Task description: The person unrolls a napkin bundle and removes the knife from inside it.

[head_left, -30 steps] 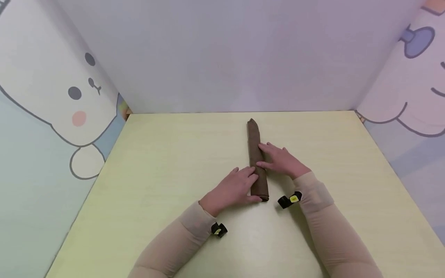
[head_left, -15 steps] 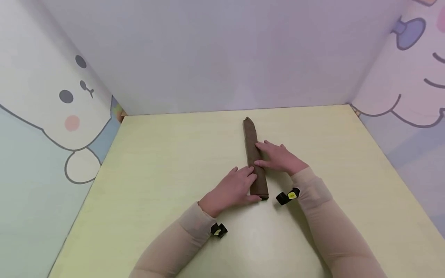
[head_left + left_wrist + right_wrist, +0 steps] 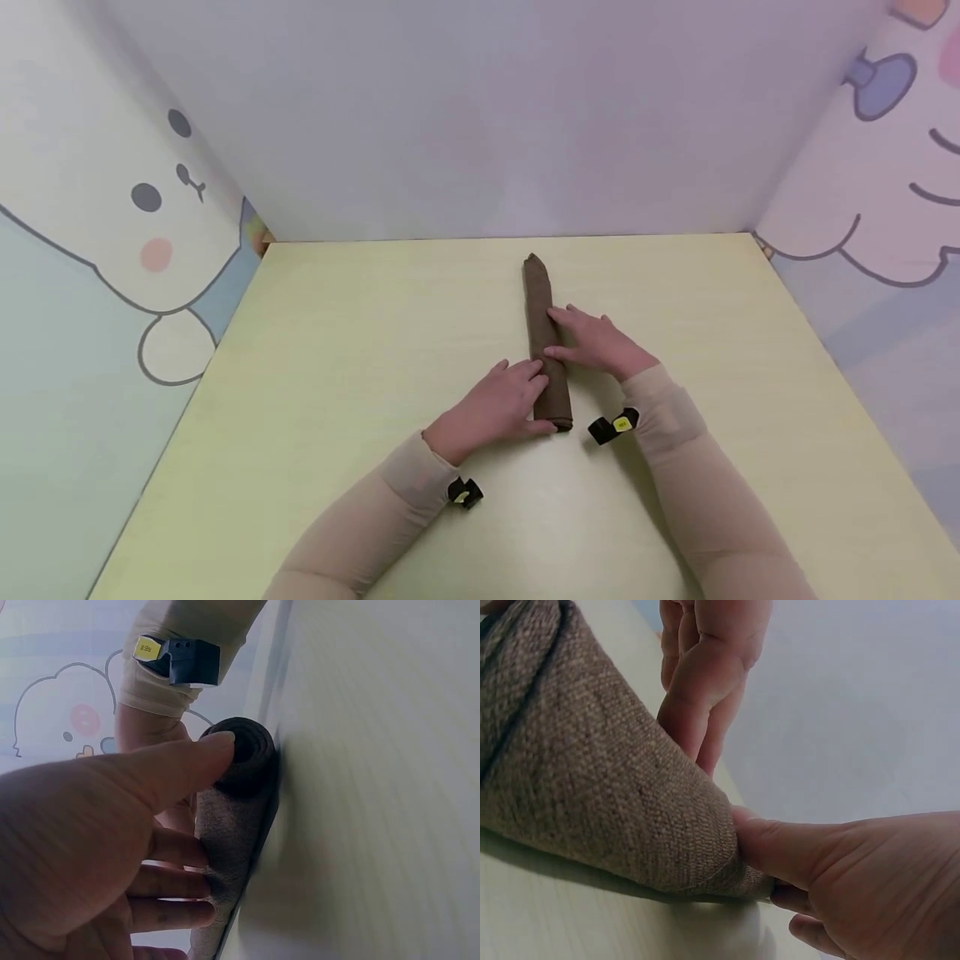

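Observation:
A brown cloth rolled into a long tube (image 3: pixel 542 321) lies on the table, its far end narrowing to a point. My left hand (image 3: pixel 491 408) rests against the left side of its near half, fingers extended, thumb at the near end. In the left wrist view that thumb touches the spiral end of the roll (image 3: pixel 238 817). My right hand (image 3: pixel 600 342) touches the right side around the middle, fingers and thumb spread. The right wrist view shows the woven cloth (image 3: pixel 622 780) close up, with the right thumb against it.
The pale yellow table (image 3: pixel 360 333) meets a plain light wall (image 3: pixel 480 117) at the back. Side panels with cartoon figures (image 3: pixel 172 275) stand at left and right. Each wrist wears a small black camera (image 3: pixel 613 426).
The head view has shifted slightly. Both hands keep their places on the roll, which shows no clear change in shape.

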Tool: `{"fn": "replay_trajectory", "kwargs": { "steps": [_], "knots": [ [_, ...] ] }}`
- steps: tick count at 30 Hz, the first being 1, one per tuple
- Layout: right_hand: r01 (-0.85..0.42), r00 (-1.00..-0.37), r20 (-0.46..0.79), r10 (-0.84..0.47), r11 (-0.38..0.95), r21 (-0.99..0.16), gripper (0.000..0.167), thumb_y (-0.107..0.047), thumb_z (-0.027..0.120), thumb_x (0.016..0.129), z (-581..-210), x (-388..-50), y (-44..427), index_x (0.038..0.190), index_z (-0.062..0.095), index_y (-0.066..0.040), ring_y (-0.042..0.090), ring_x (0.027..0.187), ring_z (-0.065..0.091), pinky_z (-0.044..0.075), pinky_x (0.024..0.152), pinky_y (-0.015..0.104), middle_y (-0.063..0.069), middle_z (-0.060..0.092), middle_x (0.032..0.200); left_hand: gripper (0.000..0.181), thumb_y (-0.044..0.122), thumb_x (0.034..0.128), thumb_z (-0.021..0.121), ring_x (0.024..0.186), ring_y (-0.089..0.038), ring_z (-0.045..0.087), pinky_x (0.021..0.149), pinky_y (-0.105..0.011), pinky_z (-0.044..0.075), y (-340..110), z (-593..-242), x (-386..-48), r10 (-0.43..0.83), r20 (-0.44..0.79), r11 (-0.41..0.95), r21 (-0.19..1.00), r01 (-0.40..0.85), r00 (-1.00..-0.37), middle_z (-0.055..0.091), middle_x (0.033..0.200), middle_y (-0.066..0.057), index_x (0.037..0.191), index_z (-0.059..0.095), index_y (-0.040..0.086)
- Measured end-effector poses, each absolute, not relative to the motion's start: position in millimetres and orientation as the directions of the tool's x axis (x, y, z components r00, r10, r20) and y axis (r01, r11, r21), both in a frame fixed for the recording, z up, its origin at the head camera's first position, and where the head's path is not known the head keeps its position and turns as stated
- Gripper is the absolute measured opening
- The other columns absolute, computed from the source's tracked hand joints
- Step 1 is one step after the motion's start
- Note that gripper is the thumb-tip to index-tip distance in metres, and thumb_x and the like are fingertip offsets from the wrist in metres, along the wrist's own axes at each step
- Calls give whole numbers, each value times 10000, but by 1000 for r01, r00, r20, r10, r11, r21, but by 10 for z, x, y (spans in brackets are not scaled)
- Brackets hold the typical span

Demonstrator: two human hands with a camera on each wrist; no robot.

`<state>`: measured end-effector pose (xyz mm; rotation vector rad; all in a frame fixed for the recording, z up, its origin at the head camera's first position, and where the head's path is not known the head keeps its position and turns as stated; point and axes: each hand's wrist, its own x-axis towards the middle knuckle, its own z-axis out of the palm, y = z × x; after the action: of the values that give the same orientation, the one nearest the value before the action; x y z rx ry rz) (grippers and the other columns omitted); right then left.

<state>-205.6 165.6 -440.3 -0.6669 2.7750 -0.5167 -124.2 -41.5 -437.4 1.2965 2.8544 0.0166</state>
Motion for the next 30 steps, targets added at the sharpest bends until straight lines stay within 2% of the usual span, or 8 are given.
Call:
{"fn": "replay_trajectory", "kwargs": {
  "steps": [4, 10, 15, 21, 24, 27, 30],
  "knots": [
    [-391, -873, -134, -470, 835, -387, 765, -410, 646, 915, -4388, -2036, 1664, 1498, 319, -37, 372, 1395, 286, 216, 980, 739, 187, 349, 1505, 726, 631, 852, 594, 1285, -223, 460, 998, -438, 411, -406, -4365, -1253, 762, 5, 647, 2, 762, -647, 515, 1373, -129, 1281, 582, 46],
    [-396, -867, -144, -477, 835, -382, 755, -420, 629, 924, -4377, -2042, 1642, 1502, 317, -50, 357, 1400, 281, 212, 992, 730, 164, 340, 1516, 721, 630, 845, 605, 1286, -212, 457, 999, -439, 408, -417, -4363, -1250, 748, -15, 663, 7, 748, -663, 509, 1379, -121, 1283, 581, 57],
    [-394, -867, -152, -475, 839, -375, 757, -423, 641, 914, -4380, -2033, 1634, 1494, 332, -46, 365, 1370, 333, 234, 990, 720, 179, 371, 1492, 711, 633, 844, 604, 1267, -209, 473, 989, -449, 421, -423, -4367, -1229, 748, -9, 664, 7, 748, -664, 521, 1363, -111, 1272, 590, 65],
    [-419, -849, -125, -513, 799, -431, 729, -398, 638, 923, -4392, -2011, 1673, 1476, 356, -16, 344, 1328, 403, 312, 1052, 557, 184, 426, 1450, 717, 665, 860, 547, 1290, -204, 460, 985, -466, 426, -475, -4394, -1258, 738, 7, 673, 73, 736, -675, 516, 1383, -120, 1282, 606, 89],
    [-405, -855, -101, -509, 777, -482, 700, -427, 619, 928, -4414, -1967, 1750, 1473, 383, -56, 306, 1336, 404, 333, 1066, 472, 131, 439, 1456, 696, 671, 873, 510, 1319, -200, 429, 994, -472, 418, -535, -4418, -1331, 725, 32, 681, 117, 723, -688, 499, 1402, -119, 1264, 628, 107],
    [-368, -876, -76, -476, 761, -534, 682, -478, 605, 921, -4445, -1886, 1866, 1462, 422, -106, 278, 1340, 405, 337, 1063, 471, 80, 454, 1454, 714, 678, 869, 505, 1339, -210, 399, 1013, -471, 401, -581, -4439, -1427, 708, 61, 691, 148, 708, -704, 460, 1431, -119, 1274, 610, 100],
    [-354, -885, -57, -462, 748, -561, 674, -528, 588, 912, -4482, -1799, 1958, 1434, 469, -119, 273, 1327, 423, 345, 1054, 481, 64, 489, 1427, 829, 720, 834, 507, 1354, -222, 373, 1031, -478, 378, -577, -4451, -1509, 683, 74, 709, 171, 684, -726, 409, 1462, -116, 1357, 527, 77]
  ]
}}
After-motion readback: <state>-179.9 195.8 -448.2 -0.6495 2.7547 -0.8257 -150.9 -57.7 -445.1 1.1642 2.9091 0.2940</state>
